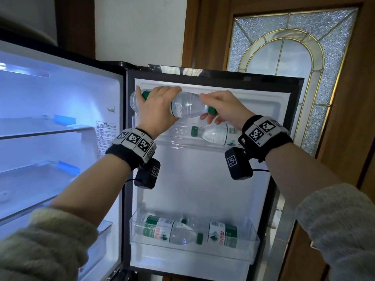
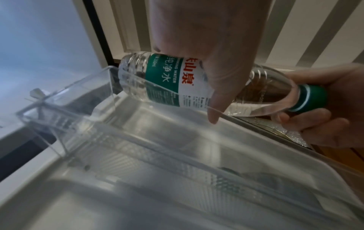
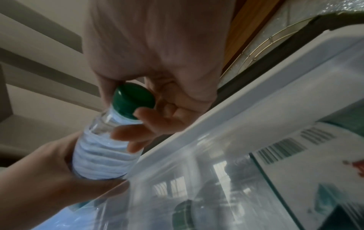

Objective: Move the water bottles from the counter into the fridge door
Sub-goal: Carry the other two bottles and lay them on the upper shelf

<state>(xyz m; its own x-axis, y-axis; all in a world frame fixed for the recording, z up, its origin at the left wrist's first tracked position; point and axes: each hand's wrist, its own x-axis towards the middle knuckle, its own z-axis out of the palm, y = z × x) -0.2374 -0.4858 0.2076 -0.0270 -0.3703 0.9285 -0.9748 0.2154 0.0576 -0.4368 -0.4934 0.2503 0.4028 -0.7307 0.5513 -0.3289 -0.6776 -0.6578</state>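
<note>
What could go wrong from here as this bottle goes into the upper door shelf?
1. The held bottle lies sideways, its base over the upper shelf's clear rim; it could catch there rather than drop in.
2. Another bottle already lies in that shelf, so the two may collide or jam.
3. The right hand holds only the cap end with its fingers; it could slip.

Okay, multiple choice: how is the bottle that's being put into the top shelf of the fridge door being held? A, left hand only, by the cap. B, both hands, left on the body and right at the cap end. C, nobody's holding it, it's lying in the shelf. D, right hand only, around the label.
B: the left hand wraps the labelled body of the bottle while the right hand pinches its green cap end.
</note>
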